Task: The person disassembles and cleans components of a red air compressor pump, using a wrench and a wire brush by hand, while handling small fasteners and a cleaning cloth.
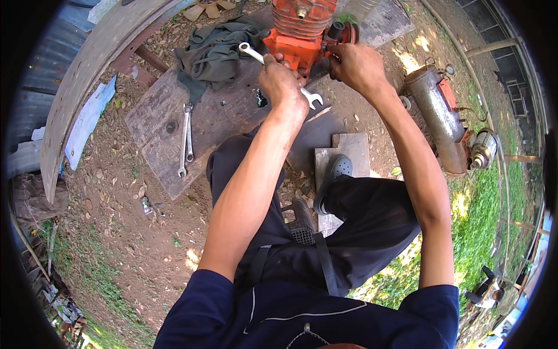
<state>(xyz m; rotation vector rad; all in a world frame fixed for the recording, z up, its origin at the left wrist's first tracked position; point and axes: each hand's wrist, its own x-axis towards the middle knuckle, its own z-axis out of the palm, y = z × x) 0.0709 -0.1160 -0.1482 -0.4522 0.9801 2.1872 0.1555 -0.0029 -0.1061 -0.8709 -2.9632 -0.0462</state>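
Observation:
My left hand [282,82] is wrapped round a combination wrench [254,54]. The wrench's ring end sticks out up and left, its open jaw down and right. Those fingers are close against the front of an orange finned machine block [298,49] with a brass-coloured fitting on top. At the block's right side, my right hand [359,68] has its fingers bent and pinched near a dark stub and a red-rimmed wheel [350,32]. What its fingertips hold, if anything, is hidden.
Left on the wooden board [154,131] lie two more wrenches [187,139] and a dark green cloth [215,55]. A rusty cylindrical tank [436,110] with a gauge lies on the ground at right. A curved plank [75,99] runs along the far left.

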